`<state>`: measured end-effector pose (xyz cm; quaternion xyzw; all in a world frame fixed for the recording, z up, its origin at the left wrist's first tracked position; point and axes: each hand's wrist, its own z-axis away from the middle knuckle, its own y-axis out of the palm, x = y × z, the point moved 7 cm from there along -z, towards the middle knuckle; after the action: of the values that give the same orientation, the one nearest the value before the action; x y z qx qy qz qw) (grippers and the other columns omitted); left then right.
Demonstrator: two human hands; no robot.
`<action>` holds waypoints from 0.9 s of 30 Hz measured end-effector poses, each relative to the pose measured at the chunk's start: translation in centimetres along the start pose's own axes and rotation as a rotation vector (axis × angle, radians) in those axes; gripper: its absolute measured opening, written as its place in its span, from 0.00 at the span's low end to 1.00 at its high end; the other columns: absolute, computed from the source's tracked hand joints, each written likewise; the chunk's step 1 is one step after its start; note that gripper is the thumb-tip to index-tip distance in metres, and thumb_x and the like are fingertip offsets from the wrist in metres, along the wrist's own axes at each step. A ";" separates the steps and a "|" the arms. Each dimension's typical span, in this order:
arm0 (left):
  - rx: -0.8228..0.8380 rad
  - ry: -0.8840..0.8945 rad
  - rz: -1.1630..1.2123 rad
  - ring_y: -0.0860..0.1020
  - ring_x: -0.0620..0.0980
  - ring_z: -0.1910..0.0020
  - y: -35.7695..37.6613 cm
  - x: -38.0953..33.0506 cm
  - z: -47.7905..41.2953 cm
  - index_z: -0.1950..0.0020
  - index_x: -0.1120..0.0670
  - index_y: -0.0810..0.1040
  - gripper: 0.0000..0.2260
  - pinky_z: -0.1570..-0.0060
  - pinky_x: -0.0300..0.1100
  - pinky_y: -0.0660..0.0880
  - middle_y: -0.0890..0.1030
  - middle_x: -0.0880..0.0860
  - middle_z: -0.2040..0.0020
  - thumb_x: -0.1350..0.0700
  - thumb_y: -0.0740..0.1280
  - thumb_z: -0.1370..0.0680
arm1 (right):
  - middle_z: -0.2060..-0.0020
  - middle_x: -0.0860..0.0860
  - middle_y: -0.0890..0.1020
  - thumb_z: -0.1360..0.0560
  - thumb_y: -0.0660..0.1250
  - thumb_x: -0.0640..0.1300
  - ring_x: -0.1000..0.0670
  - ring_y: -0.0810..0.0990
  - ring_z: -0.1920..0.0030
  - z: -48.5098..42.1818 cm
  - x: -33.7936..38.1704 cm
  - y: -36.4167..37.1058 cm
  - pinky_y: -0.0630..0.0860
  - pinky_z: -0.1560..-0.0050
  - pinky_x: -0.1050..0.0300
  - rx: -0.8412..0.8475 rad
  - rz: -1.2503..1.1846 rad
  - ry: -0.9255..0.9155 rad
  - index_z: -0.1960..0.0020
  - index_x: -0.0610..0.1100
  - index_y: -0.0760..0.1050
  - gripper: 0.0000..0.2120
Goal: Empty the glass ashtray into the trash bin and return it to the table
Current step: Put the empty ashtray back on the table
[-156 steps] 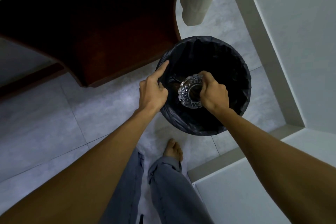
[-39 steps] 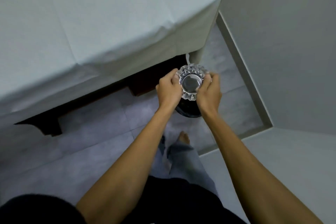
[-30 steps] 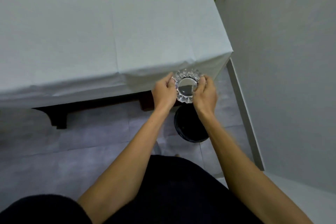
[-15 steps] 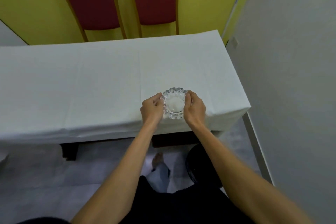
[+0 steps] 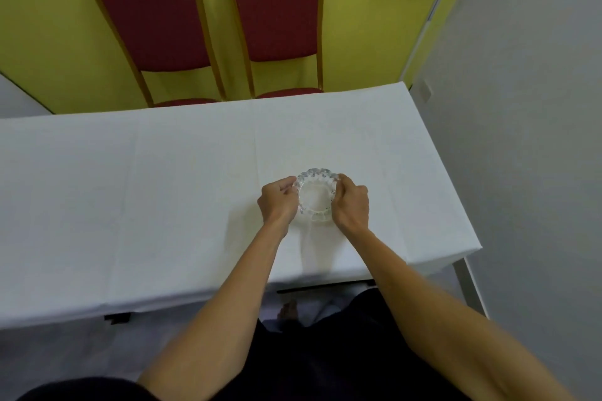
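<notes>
Table: a long table point(image 5: 163, 205) under a white cloth fills the middle of the frame from the left edge to the right of centre; fold creases run across the cloth, and its near edge hangs down along the lower middle.
Ashtray: the glass ashtray point(image 5: 315, 195), clear with a scalloped rim, sits right of centre, over the table's right part; whether it rests on the cloth or is just above it cannot be told.
Left hand: the left hand point(image 5: 277, 202) is curled against the ashtray's left side, fingers closed on the rim.
Right hand: the right hand point(image 5: 352, 205) grips the right side likewise, thumb at the upper rim.
Chairs: two red chairs point(image 5: 277, 19) with gold frames stand side by side behind the table, at the top of the frame.
Walls: a yellow wall point(image 5: 49, 26) spans the top; a pale grey wall point(image 5: 527, 140) takes the right side.
Floor: pale floor tiles point(image 5: 65, 355) show at lower left, and a bare foot point(image 5: 288, 311) shows under the table's near edge.
</notes>
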<state>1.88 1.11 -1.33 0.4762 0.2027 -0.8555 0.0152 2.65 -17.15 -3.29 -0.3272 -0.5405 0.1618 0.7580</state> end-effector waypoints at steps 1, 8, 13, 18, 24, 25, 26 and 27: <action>-0.002 -0.012 0.006 0.80 0.50 0.38 0.2 -0.1 -0.6 0.35 0.54 0.82 0.15 0.41 0.35 0.73 0.83 0.52 0.37 0.62 0.65 0.21 | 0.45 0.41 0.74 0.16 0.51 0.50 0.43 0.77 0.58 -0.6 0.2 0.0 0.78 0.46 0.48 -0.003 -0.008 0.014 0.31 0.50 0.74 0.19; -0.051 -0.129 0.066 0.81 0.51 0.38 1.6 -0.9 -4.1 0.35 0.54 0.82 0.15 0.38 0.39 0.76 0.83 0.52 0.37 0.61 0.67 0.21 | 0.47 0.48 0.65 0.16 0.52 0.51 0.45 0.75 0.57 -4.5 1.2 0.8 0.74 0.44 0.53 0.059 -0.026 0.049 0.31 0.56 0.74 0.18; -0.110 -0.134 0.066 0.81 0.51 0.38 1.8 -1.8 -5.5 0.35 0.56 0.82 0.15 0.37 0.39 0.75 0.83 0.54 0.37 0.63 0.66 0.21 | 0.47 0.47 0.66 0.16 0.52 0.50 0.44 0.74 0.55 -7.1 1.8 2.1 0.71 0.46 0.57 0.117 -0.030 0.058 0.31 0.57 0.74 0.18; -0.147 -0.104 0.024 0.81 0.52 0.39 1.6 -2.4 -6.6 0.35 0.58 0.82 0.15 0.35 0.42 0.75 0.83 0.55 0.38 0.65 0.65 0.21 | 0.46 0.45 0.68 0.16 0.50 0.48 0.42 0.74 0.55 -8.5 2.6 2.8 0.72 0.47 0.54 0.159 0.039 0.039 0.31 0.56 0.73 0.19; -0.137 -0.059 -0.046 0.81 0.52 0.38 1.5 -2.2 -6.9 0.35 0.57 0.82 0.16 0.35 0.42 0.75 0.83 0.55 0.38 0.66 0.64 0.21 | 0.48 0.44 0.70 0.16 0.49 0.47 0.42 0.73 0.56 -8.6 2.9 3.0 0.70 0.50 0.54 0.175 0.128 -0.017 0.30 0.54 0.73 0.20; -0.121 -0.052 -0.059 0.80 0.51 0.38 1.4 -2.2 -6.9 0.35 0.57 0.82 0.17 0.35 0.41 0.75 0.83 0.55 0.37 0.66 0.64 0.21 | 0.47 0.44 0.70 0.16 0.48 0.47 0.41 0.74 0.55 -8.5 2.9 3.0 0.70 0.50 0.53 0.179 0.143 -0.012 0.30 0.54 0.72 0.20; -0.101 -0.046 -0.078 0.80 0.51 0.37 1.3 -2.3 -6.9 0.35 0.56 0.82 0.17 0.35 0.41 0.75 0.82 0.55 0.37 0.65 0.64 0.21 | 0.46 0.43 0.71 0.17 0.48 0.46 0.40 0.75 0.55 -8.4 2.9 3.0 0.71 0.50 0.53 0.178 0.165 -0.009 0.30 0.54 0.72 0.20; -0.080 -0.038 -0.097 0.80 0.51 0.37 1.3 -2.3 -7.0 0.34 0.56 0.81 0.17 0.35 0.41 0.74 0.82 0.54 0.37 0.65 0.64 0.21 | 0.46 0.42 0.72 0.17 0.49 0.45 0.39 0.76 0.54 -8.4 3.0 3.0 0.72 0.51 0.52 0.185 0.216 -0.011 0.30 0.54 0.71 0.20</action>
<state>9.10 2.10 -3.16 0.4487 0.2589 -0.8553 -0.0034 11.81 -15.85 -4.79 -0.3112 -0.4890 0.2933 0.7602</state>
